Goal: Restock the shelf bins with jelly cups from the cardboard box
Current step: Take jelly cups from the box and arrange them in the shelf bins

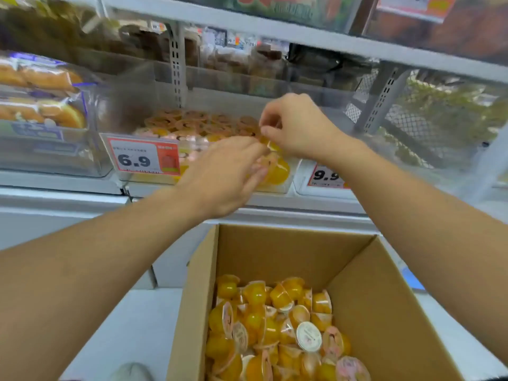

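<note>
Far left, a clear bin (pixel 55 149) holds wrapped bread rolls (pixel 46 78), blurred. Next along the shelf, a clear shelf bin (pixel 154 180) carries a red-and-white price tag (pixel 143 158) reading 6.9; it is filled with jelly cups (pixel 192 123), lids up, orange-pink round foil tops packed side by side.

Left hand (pixel 222 177) reaches over the front of that bin, back of hand up, fingers curled together around yellow jelly cups (pixel 277 169) at the bin's front right corner; exact number held cannot be told, blur. Right hand (pixel 295 127) sits just above and right of it, thumb and forefinger pinching a small cup (pixel 270 144) by its edge, other fingers curled in. The two hands nearly touch.

Right of the bin, a second tag (pixel 325 176) reads 9.9, partly hidden by the right forearm.

Below centre-right, an open cardboard box (pixel 384 312) holds a loose heap of jelly cups (pixel 275 334): small clear plastic tubs, yellow-orange jelly, white or pink peel lids, lying tilted every way.

Bottom left, a grey shoe tip (pixel 132 372) on the pale floor.
</note>
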